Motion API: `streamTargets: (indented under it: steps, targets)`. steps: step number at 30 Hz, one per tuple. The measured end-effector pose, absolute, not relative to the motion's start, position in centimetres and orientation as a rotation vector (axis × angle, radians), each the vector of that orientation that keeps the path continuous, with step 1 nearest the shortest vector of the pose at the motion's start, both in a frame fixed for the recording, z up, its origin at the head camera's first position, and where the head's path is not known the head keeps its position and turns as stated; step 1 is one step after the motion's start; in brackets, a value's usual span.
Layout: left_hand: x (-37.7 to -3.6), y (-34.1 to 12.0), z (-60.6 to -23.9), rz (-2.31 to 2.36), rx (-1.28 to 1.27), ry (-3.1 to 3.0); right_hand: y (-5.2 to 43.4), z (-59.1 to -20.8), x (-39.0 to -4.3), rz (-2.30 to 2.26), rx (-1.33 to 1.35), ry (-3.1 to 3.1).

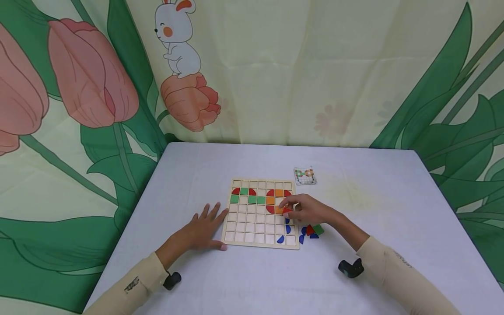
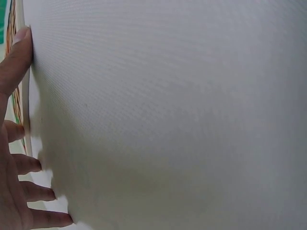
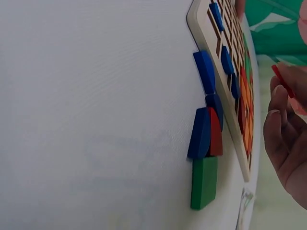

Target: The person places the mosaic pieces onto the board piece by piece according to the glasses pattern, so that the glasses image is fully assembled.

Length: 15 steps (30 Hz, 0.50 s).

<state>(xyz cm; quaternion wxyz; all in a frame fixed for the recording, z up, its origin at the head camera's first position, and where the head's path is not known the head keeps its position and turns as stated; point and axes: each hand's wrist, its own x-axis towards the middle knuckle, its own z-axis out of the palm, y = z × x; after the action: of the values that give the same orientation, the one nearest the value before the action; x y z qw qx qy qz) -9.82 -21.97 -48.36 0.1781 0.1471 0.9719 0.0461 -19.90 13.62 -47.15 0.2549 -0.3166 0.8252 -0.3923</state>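
A wooden grid board (image 1: pixel 240 227) lies on the table with red, green and orange pieces set in its upper cells. My left hand (image 1: pixel 204 228) rests spread at the board's left edge, thumb and fingertips touching it in the head view. Over the board's right side, my right hand (image 1: pixel 305 208) pinches a red piece (image 3: pixel 283 81) between thumb and fingers. Several blue half-round pieces (image 1: pixel 280 239) lie loose on the board's lower right cells. In the left wrist view, the left hand's fingers (image 2: pixel 36 191) are straight.
Beside the board's right edge lie loose blue pieces, a red piece (image 3: pixel 215 132) and a green block (image 3: pixel 204 183). A small pattern card (image 1: pixel 305 176) sits beyond the board's upper right corner. The table (image 1: pixel 354 175) has a white cloth, with a printed curtain (image 1: pixel 275 78) behind.
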Motion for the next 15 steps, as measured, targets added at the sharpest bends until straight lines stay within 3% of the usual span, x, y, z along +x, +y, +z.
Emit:
streamTargets:
  steps: [15]
  targets:
    - [-10.0, -22.1, -48.7, 0.106, 0.412, 2.747, 8.8, -47.0, -21.0, -1.007, -0.944, 2.256]
